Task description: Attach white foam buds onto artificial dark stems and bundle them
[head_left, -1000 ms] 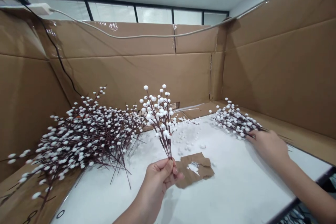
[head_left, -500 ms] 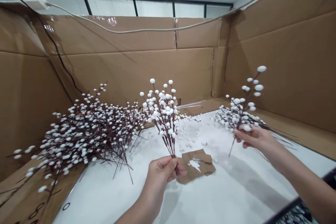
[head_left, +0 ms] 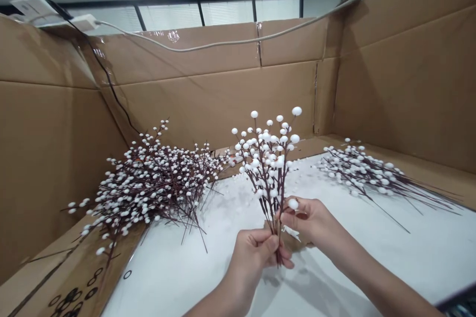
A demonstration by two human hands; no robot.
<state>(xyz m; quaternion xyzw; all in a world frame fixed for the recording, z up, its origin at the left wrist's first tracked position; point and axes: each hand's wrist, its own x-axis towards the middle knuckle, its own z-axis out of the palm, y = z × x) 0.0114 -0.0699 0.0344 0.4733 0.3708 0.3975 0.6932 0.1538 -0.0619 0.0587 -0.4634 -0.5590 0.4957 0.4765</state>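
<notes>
My left hand (head_left: 256, 257) is shut around the lower stems of a bunch of white-berried artificial sprays (head_left: 267, 158), which stands upright above it. My right hand (head_left: 307, 220) is pressed against the bunch just above my left hand, its fingers pinching a dark stem (head_left: 277, 210) among the others. A large heap of the same sprays (head_left: 148, 183) lies to the left, and a smaller heap (head_left: 360, 171) lies to the right. A torn cardboard scrap (head_left: 295, 242) is mostly hidden below my hands.
A white tabletop (head_left: 186, 277) holds the heaps and scattered loose white beads (head_left: 241, 173). Tall cardboard walls (head_left: 215, 104) stand at the back and sides, with a flat cardboard sheet (head_left: 74, 257) at lower left. A grey cable (head_left: 208, 48) runs along the top of the back wall.
My right hand has left the right heap and carried a single spray across to the bunch in my left hand. The bunch has moved up and to the right with my left hand.
</notes>
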